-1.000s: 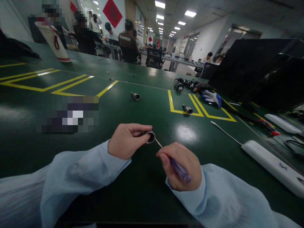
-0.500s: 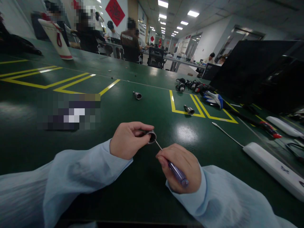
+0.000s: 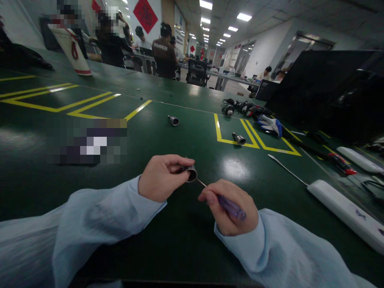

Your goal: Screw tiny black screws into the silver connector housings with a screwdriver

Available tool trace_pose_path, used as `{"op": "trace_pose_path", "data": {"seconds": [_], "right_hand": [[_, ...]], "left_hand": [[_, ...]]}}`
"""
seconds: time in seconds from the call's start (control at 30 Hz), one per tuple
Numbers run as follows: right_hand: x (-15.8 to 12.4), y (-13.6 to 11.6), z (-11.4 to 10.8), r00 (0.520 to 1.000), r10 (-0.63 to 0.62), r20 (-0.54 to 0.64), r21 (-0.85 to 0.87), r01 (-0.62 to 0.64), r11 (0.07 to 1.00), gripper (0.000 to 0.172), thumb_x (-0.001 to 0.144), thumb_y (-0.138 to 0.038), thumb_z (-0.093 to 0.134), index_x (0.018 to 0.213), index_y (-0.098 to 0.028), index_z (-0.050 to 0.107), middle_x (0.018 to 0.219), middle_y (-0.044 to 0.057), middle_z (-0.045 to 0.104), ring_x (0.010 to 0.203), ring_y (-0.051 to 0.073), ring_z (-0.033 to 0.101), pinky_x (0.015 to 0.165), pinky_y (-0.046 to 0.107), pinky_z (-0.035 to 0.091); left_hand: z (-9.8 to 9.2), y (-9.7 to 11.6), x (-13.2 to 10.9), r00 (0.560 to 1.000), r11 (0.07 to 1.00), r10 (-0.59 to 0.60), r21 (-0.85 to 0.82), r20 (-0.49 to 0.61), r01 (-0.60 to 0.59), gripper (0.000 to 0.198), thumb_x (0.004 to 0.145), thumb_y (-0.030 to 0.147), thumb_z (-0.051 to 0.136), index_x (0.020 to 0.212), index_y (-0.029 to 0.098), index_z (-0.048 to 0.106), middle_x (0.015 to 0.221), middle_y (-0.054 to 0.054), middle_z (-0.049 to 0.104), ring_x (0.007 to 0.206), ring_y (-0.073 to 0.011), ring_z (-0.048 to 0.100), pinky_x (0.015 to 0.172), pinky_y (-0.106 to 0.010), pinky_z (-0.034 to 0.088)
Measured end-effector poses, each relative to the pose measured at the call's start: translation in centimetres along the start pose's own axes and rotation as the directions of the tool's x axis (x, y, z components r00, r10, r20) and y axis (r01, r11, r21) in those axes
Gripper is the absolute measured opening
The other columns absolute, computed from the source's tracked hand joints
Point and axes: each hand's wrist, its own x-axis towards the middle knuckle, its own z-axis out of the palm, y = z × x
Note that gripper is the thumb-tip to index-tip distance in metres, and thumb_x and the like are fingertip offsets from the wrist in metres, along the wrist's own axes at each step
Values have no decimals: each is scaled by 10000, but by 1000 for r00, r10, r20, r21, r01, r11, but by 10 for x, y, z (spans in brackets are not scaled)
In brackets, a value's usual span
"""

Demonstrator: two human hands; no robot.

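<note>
A small cup-shaped metal fitting (image 3: 192,173) is pinched between the thumb and fingers of my left hand (image 3: 163,177), its round mouth turned toward me and to the right. My right hand (image 3: 232,206) is closed around the purple see-through handle of a screwdriver (image 3: 230,207). The thin shaft points up and left, and its tip meets the lower right rim of the fitting's mouth; whether it reaches inside I cannot tell. Two similar metal fittings lie farther off: one on the green tabletop (image 3: 173,121), the other beside yellow tape (image 3: 239,139).
At right lie a white power strip (image 3: 345,212), a cable with a plug (image 3: 286,170), a blue-white glove (image 3: 270,126) and a pile of black cables and metal parts (image 3: 237,107). A blurred-out item (image 3: 90,144) sits at left, a paper cup (image 3: 72,50) behind it. People sit beyond the table.
My right hand has shifted slightly right and the screwdriver handle has swung up and to the right, lying flatter. My left hand and the fitting have stayed nearly in place.
</note>
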Motion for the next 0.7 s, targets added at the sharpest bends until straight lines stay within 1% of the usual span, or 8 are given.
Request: {"op": "trace_pose_path", "data": {"seconds": [0.07, 0.2, 0.3, 0.37, 0.43, 0.53, 0.63, 0.7], "right_hand": [[0, 1, 1, 996, 82, -37, 36, -81, 996, 150, 790, -143, 460, 712, -176, 583, 614, 0, 626, 540, 98, 552, 536, 225, 450], [-2, 3, 5, 983, 168, -75, 91, -161, 983, 153, 785, -156, 475, 701, -177, 602, 617, 2, 637, 533, 101, 561, 539, 236, 462], [-4, 5, 8, 948, 287, -137, 225, -253, 941, 139, 794, -184, 489, 727, -168, 610, 630, 9, 648, 507, 95, 574, 490, 221, 471], [-4, 6, 7, 938, 311, -154, 261, -265, 928, 139, 798, -193, 493, 724, -168, 607, 637, 10, 649, 500, 94, 577, 478, 219, 473], [-4, 6, 5, 958, 252, -139, 212, -219, 952, 140, 794, -171, 488, 718, -175, 605, 644, 7, 649, 527, 99, 581, 510, 228, 476], [-4, 6, 1, 995, 76, -62, 99, -70, 993, 136, 780, -117, 476, 768, -167, 602, 666, 14, 645, 582, 108, 575, 567, 239, 472], [-3, 3, -1, 999, -46, 16, -3, 46, 999, 135, 788, -109, 461, 803, -139, 592, 685, 41, 640, 603, 119, 563, 580, 249, 461], [-2, 0, -1, 996, -75, 38, -62, 77, 995, 143, 801, -117, 444, 788, -129, 586, 668, 51, 636, 591, 126, 558, 566, 254, 454]], "left_hand": [[0, -1, 0, 1000, 1000, 1, 6, 27, -1, 279, 537, 142, 675, 815, 115, 666, 829, -64, 708, 780, -189, 664, 753, -298, 541], [-1, 0, 1, 999, 1000, -20, 10, 45, 19, 293, 545, 132, 666, 836, 109, 660, 819, -68, 708, 778, -192, 664, 737, -298, 546], [-1, 2, 1, 998, 999, -43, 8, 53, 43, 314, 567, 135, 659, 878, 99, 653, 774, -63, 708, 727, -186, 668, 701, -296, 554], [-2, 3, 1, 998, 999, -37, 9, 47, 37, 308, 575, 137, 659, 880, 95, 653, 764, -61, 707, 711, -179, 668, 698, -292, 553], [-2, 3, 2, 999, 999, -33, 1, 43, 33, 299, 575, 135, 661, 871, 94, 654, 768, -63, 706, 713, -180, 667, 698, -294, 553], [-1, 4, 1, 998, 998, -54, -15, 28, 54, 293, 562, 123, 667, 854, 94, 655, 753, -62, 706, 709, -188, 668, 688, -299, 554], [-1, 4, 1, 998, 998, -64, -9, 24, 64, 292, 560, 119, 664, 850, 86, 655, 744, -69, 706, 707, -193, 669, 682, -298, 552], [-1, 4, 1, 998, 998, -59, 1, 34, 59, 303, 565, 136, 666, 863, 83, 652, 753, -73, 707, 714, -197, 669, 681, -300, 551]]}}
